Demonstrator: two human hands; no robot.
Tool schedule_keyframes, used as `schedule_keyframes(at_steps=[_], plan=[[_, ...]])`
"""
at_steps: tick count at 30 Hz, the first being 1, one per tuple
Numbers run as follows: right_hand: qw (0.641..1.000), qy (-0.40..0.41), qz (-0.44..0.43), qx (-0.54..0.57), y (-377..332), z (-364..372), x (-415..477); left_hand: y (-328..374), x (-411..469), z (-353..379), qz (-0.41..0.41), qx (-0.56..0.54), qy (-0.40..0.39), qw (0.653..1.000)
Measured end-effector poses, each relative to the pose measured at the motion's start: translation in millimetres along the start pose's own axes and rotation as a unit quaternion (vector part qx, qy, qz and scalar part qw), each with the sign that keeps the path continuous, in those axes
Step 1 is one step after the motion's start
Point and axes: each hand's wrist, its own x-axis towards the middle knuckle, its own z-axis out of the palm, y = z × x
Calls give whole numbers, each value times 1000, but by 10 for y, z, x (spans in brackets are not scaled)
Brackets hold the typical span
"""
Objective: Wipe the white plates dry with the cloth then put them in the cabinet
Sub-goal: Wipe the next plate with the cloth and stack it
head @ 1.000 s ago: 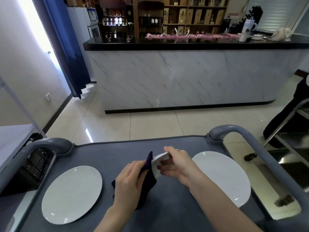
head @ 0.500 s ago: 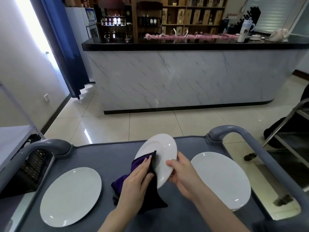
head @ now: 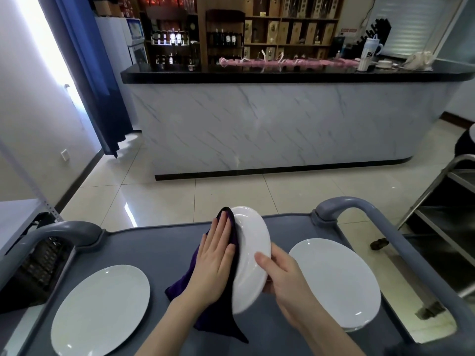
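We see a marble counter (head: pixel 257 124) beyond a grey cart (head: pixel 154 253). Two white plates lie flat on the cart, the left plate (head: pixel 100 309) and the right plate (head: pixel 339 281), well apart. Between them a third plate (head: pixel 253 255) is held tilted on edge above the cart. A purple cloth (head: pixel 216 322) hangs against its left side. Our left hand (head: pixel 213 263), flat with straight fingers, presses the cloth to that plate. Our right hand (head: pixel 282 276) grips its lower rim.

cloth (head: pixel 181 287) partly under left hand (head: pixel 213 260), bottles (head: pixel 226 39) indistinct
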Motion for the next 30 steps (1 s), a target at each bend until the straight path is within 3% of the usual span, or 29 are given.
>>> schedule_keyframes(at_steps=[8, 12, 17, 24, 30], plan=[[997, 13, -4, 79, -57, -161, 115, 52, -263, 133, 4, -23, -35, 999], [998, -5, 14, 65, -18, -121, 103, 233, -272, 248, 10, -1, -49, 999], [999, -27, 26, 38, 42, -57, 31, 231, 25, 139, 16, -44, -43, 998], [999, -34, -12, 36, -95, -195, 34, -129, 91, 30, -81, -138, 9, 987], [996, 0, -14, 92, -177, -283, 148, -52, -258, 201, -32, -124, 28, 991]])
